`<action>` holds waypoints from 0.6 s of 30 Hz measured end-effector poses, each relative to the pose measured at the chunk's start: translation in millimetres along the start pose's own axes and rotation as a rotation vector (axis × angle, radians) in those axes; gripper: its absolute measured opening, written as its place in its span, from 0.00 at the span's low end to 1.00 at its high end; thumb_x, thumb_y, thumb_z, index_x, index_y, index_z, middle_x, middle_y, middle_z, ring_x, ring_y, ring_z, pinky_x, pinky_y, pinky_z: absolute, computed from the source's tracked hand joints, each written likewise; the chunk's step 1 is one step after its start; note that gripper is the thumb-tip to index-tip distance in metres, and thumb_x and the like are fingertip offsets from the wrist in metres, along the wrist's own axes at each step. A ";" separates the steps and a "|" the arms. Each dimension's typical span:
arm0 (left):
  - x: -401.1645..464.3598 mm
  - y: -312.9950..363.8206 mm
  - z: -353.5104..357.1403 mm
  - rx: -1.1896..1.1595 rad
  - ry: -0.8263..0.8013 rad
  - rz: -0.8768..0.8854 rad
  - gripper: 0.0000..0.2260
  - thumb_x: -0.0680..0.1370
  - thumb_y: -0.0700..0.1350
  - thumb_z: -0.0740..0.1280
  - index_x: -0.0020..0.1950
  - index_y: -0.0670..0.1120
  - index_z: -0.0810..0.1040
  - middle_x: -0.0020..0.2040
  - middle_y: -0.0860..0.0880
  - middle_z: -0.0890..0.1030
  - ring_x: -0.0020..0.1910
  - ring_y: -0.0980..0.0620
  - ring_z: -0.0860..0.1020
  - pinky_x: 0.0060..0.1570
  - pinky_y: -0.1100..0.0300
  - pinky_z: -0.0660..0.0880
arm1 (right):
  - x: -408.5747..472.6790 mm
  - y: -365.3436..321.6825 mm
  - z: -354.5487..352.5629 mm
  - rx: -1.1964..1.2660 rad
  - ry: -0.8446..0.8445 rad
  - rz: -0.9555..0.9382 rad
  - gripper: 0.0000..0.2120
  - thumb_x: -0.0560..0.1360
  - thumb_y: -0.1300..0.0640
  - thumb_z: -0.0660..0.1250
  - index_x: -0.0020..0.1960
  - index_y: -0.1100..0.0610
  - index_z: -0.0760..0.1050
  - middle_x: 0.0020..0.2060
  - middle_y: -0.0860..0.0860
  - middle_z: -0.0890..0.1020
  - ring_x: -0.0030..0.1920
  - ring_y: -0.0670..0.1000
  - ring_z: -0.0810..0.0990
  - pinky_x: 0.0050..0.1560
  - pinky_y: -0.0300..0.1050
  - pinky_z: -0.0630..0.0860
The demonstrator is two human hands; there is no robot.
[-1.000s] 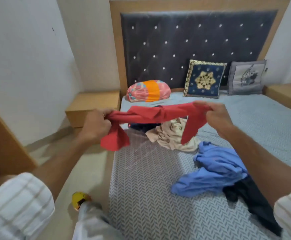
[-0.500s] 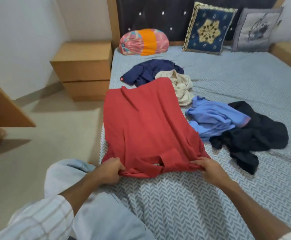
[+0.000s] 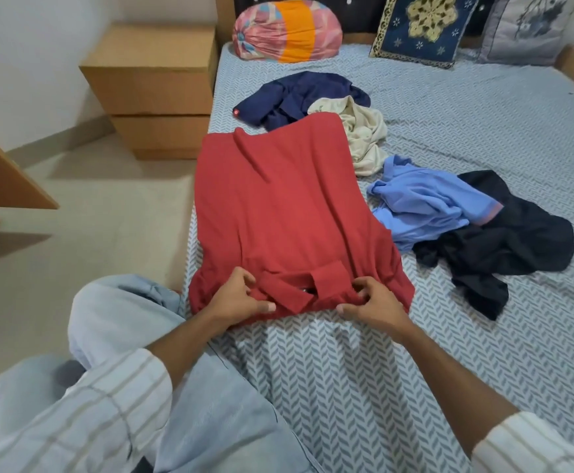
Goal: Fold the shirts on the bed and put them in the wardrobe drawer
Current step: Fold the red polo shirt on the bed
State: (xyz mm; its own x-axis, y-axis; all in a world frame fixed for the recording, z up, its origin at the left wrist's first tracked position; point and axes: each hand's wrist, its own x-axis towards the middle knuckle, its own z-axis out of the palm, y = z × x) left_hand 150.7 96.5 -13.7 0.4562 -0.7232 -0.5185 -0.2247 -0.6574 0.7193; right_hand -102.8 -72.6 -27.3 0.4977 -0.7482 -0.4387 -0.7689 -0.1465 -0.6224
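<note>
Navy shirt (image 3: 299, 97): near edge hidden under the red shirt (image 3: 285, 213).
Black shirt (image 3: 504, 240): partly covered by the blue shirt (image 3: 425, 203).
Grey cushion (image 3: 531, 25): top cut off by the frame.
Headboard (image 3: 357, 11): mostly cropped.

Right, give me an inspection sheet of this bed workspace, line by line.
Surface: grey herringbone bedsheet, rumpled near the person.
Job's things: red collared shirt spread flat, collar nearest; navy shirt, cream shirt, light blue shirt and black shirt lie crumpled.
Clutter: pink-and-orange bolster, two cushions by the headboard.
Grippers: left hand and right hand pinch the red shirt's collar edge.
Cables: nothing seen.
Surroundings: wooden bedside cabinet, beige floor.
</note>
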 end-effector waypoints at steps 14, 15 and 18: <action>-27.2 2.3 11.9 0.644 -0.645 0.231 0.14 0.66 0.45 0.78 0.49 0.58 0.84 0.39 0.57 0.80 0.37 0.58 0.77 0.45 0.55 0.78 | -29.9 80.8 8.3 -0.385 0.198 -0.533 0.15 0.59 0.66 0.70 0.32 0.45 0.80 0.56 0.38 0.78 0.64 0.41 0.74 0.57 0.49 0.62; -27.1 3.0 11.6 0.627 -0.626 0.224 0.14 0.66 0.47 0.78 0.49 0.57 0.84 0.39 0.56 0.80 0.37 0.58 0.77 0.45 0.56 0.78 | -29.5 80.2 9.1 -0.304 0.285 -0.549 0.15 0.59 0.68 0.69 0.33 0.47 0.81 0.55 0.41 0.80 0.61 0.43 0.77 0.56 0.50 0.69; -25.3 0.7 12.9 0.607 -0.556 0.261 0.14 0.67 0.49 0.78 0.52 0.54 0.85 0.39 0.57 0.81 0.36 0.61 0.77 0.41 0.64 0.75 | -30.2 75.6 7.1 -0.029 0.493 -0.332 0.15 0.65 0.71 0.69 0.43 0.54 0.82 0.56 0.48 0.79 0.57 0.45 0.78 0.59 0.40 0.75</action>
State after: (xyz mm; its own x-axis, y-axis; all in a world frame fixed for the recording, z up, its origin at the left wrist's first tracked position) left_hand 127.9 111.6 -6.0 -0.1263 -0.7613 -0.6360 -0.7571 -0.3403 0.5577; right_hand -173.1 -56.5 -65.7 0.4736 -0.8705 0.1337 -0.6179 -0.4366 -0.6539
